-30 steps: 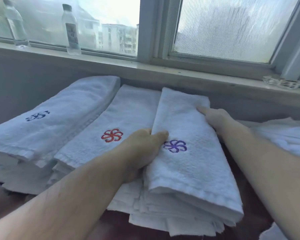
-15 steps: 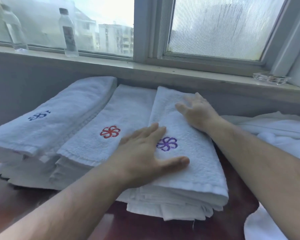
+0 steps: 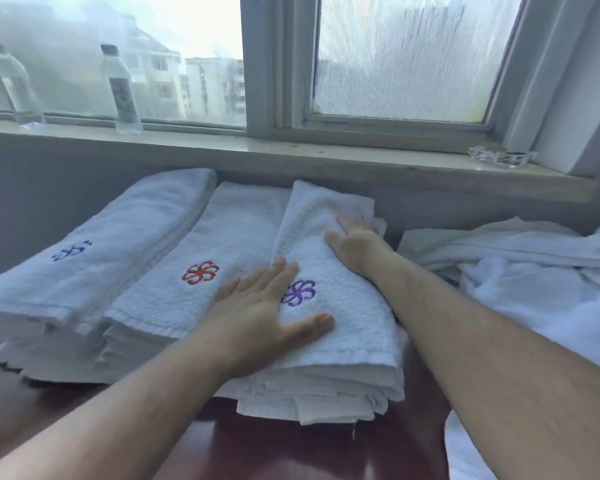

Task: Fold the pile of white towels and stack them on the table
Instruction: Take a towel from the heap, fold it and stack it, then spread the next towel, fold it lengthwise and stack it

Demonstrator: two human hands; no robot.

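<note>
Three stacks of folded white towels lie side by side on the dark wooden table [image 3: 284, 448]. The left stack [image 3: 94, 251] carries a blue flower mark, the middle stack [image 3: 229, 244] a red one, the right stack [image 3: 347, 306] a purple one. My left hand [image 3: 264, 313] lies flat with spread fingers on the near part of the purple-marked towel, next to the flower. My right hand [image 3: 357, 247] presses flat on the far part of the same towel. A loose pile of unfolded white towels [image 3: 534, 282] lies at the right.
A grey window sill [image 3: 291, 157] runs behind the stacks. Two clear water bottles [image 3: 120, 91] stand on it at the left, and a glass ashtray [image 3: 503, 155] sits at the right. The wall below the sill is right behind the towels.
One second ago my left hand gripped the left edge of the purple-marked towel; it now lies flat on top. My right hand moved from the towel's far right edge onto its top.
</note>
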